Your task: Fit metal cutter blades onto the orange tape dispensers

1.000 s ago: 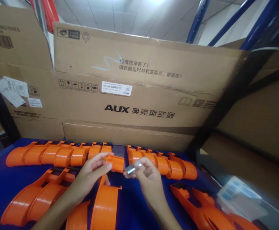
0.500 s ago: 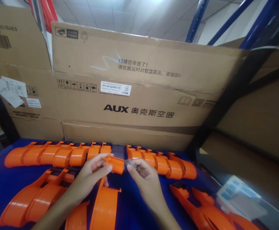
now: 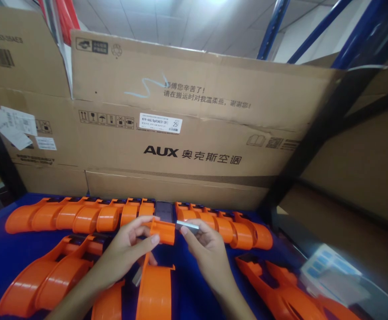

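Low in the middle of the frame, the left hand (image 3: 132,249) grips the front end of a glossy orange plastic shell (image 3: 156,275), thumb and fingers closed around its squared, ribbed nose. The shell is smooth and rounded, widening toward the bottom edge of the frame. Just right of it, the right hand (image 3: 207,249) pinches a small flat metal strip (image 3: 187,227) between thumb and fingertips; the strip is grey, shiny and rectangular, and its left end touches or nearly touches the orange nose, though which one cannot be told.

Both hands hover over a deep blue counter (image 3: 0,253) with a smooth, matte surface. A row of matching orange shells (image 3: 80,215) runs across the counter behind the hands, overlapping like scales, with a dark rectangular piece (image 3: 164,210) standing in the gap at its centre. More orange shells lie at lower left (image 3: 43,278) and lower right (image 3: 280,289). A large brown corrugated cardboard box (image 3: 194,133) printed with black lettering fills the upper half of the frame. At lower right lies a blurred pale sheet with blue patches (image 3: 330,275).
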Action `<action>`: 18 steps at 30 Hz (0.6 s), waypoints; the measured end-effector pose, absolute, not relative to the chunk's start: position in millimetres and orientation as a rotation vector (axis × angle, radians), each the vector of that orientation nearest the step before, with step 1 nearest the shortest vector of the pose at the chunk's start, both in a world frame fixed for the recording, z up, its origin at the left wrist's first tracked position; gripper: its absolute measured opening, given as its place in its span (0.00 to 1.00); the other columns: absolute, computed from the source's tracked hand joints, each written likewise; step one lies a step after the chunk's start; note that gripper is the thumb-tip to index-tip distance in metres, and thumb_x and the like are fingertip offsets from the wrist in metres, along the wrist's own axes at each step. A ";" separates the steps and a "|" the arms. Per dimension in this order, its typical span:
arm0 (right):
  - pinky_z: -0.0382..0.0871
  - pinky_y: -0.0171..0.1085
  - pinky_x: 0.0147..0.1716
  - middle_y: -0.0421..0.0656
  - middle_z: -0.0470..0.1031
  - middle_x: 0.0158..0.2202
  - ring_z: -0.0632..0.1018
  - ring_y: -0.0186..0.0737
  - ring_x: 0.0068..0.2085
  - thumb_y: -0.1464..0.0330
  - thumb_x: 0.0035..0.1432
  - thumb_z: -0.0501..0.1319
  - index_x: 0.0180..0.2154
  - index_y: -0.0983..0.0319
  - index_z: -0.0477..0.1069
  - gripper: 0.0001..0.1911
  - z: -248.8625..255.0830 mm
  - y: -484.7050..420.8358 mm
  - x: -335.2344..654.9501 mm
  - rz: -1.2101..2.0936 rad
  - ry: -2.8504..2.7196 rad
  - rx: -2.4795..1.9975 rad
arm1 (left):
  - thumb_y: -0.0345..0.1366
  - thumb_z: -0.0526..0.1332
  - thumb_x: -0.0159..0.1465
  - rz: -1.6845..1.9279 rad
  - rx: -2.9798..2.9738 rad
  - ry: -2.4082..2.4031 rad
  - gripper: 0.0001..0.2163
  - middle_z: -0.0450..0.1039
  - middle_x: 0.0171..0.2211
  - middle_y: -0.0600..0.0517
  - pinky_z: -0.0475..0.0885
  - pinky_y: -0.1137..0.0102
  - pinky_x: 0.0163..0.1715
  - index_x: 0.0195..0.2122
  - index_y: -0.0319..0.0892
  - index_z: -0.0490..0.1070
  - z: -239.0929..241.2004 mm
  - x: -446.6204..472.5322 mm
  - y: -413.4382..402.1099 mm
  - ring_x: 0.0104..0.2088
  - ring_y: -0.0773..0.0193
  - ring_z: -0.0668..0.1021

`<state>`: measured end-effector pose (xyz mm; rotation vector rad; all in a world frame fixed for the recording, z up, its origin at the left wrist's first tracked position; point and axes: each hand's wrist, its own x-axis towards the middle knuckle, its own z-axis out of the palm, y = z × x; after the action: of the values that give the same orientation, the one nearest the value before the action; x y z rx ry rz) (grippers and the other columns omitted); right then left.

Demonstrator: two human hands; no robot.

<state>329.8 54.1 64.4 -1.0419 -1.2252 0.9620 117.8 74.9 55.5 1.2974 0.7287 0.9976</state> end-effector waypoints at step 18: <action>0.68 0.35 0.38 0.42 0.77 0.35 0.76 0.40 0.38 0.60 0.58 0.69 0.37 0.61 0.75 0.12 61.5 56.8 330.7 0.958 -1.316 -1.008 | 0.44 0.70 0.61 0.974 1.300 0.743 0.27 0.80 0.38 0.48 0.76 0.67 0.29 0.60 0.47 0.68 49.1 120.9 77.3 0.26 0.61 0.82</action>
<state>330.7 56.8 61.5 -1.0080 -1.3163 0.9580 120.9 77.3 49.1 1.2995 0.7427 0.9740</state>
